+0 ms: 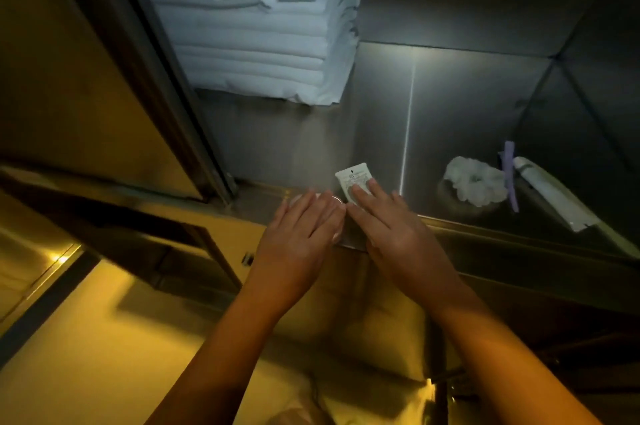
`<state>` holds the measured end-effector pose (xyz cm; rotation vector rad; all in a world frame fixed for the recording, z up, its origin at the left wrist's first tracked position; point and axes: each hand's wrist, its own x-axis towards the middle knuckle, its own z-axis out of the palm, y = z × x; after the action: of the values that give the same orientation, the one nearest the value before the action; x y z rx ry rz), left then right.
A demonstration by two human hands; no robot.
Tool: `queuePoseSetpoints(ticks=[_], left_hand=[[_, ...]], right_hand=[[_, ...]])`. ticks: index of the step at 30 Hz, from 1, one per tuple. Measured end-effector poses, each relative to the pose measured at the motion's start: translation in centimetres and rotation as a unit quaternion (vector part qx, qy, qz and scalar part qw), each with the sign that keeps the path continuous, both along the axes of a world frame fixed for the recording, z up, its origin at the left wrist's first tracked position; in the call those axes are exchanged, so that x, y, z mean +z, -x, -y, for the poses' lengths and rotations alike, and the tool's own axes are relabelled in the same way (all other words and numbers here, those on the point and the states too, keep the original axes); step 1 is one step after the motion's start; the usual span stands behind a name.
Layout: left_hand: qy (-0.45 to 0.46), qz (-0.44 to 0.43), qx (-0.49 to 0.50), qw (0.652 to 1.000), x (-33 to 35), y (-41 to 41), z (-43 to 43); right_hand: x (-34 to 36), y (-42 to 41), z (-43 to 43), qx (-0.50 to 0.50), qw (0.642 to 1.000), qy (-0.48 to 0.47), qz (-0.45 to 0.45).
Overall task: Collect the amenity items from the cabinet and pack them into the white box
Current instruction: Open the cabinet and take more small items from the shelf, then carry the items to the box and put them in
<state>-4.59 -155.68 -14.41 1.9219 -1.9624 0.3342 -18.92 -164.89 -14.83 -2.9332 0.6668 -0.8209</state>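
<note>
Two bare forearms reach up from the bottom edge, nearest the lens. Left hand (304,227) lies flat, fingers spread, palm down on a small round white item (337,216) at the front lip of the cabinet shelf (381,113); most of it is hidden, so what it is I cannot tell. Right hand (391,227) sits just beside it, also flat and unclenched, fingertips (363,190) pressing on a white sachet (353,177). Neither hand is closed around anything.

Key relation: the sachet lies straight ahead of the right hand, under its fingertips, long axis tilted slightly up-left; the right hand is the nearer one, so sliding it to the lip looks like the move.

Sachet: thin, flat, rectangular, printed, likely slippery on brushed steel. Farther right, well apart: a crumpled white puffy item (474,182), a purple strip (509,175), a long white tube (550,192), lying diagonally. At the back, a stack of folded white towels (256,19), soft, ribbed edges. White box not in view.
</note>
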Motion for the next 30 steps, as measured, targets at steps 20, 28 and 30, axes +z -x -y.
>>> queuePoseSetpoints(ticks=[20,28,30], left_hand=[[0.031,0.0,0.278,0.96,-0.5,-7.9,-29.6],[0.024,0.026,0.396,0.918,-1.4,-11.9,-48.6],[0.018,0.029,0.427,0.904,-1.5,-12.3,-52.8]], right_hand=[[0.5,-14.7,-23.7,0.277,0.961,-0.011,0.02],[0.3,-22.3,-41.5,0.374,0.927,-0.042,-0.003],[0.1,-23.9,-45.5,0.403,0.914,-0.042,-0.015]])
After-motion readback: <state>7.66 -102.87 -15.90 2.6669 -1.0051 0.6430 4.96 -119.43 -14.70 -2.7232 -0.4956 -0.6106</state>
